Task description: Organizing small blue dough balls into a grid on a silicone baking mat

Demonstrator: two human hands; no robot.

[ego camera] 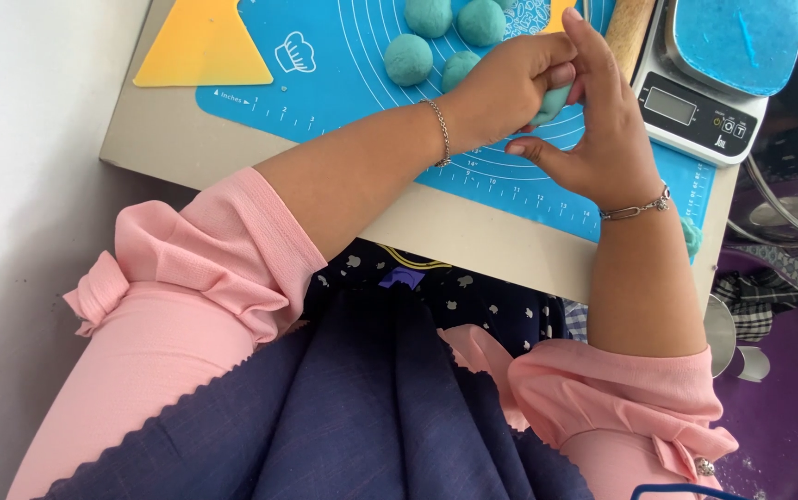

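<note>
Both hands meet over a blue silicone baking mat (325,74). My left hand (510,83) curls around a piece of teal dough (554,100), only a sliver of which shows. My right hand (598,130) presses against the same piece from the other side, fingers up and thumb beneath. Each wrist wears a thin silver bracelet. Several teal dough balls (408,59) rest on the mat just beyond my left hand.
A yellow dough scraper (197,44) lies at the mat's left. A wooden rolling pin (629,28) and a small kitchen scale (695,111) with a blue-smeared platform sit on the right. Beyond the board's edge is a purple tray (788,407) with metal cups.
</note>
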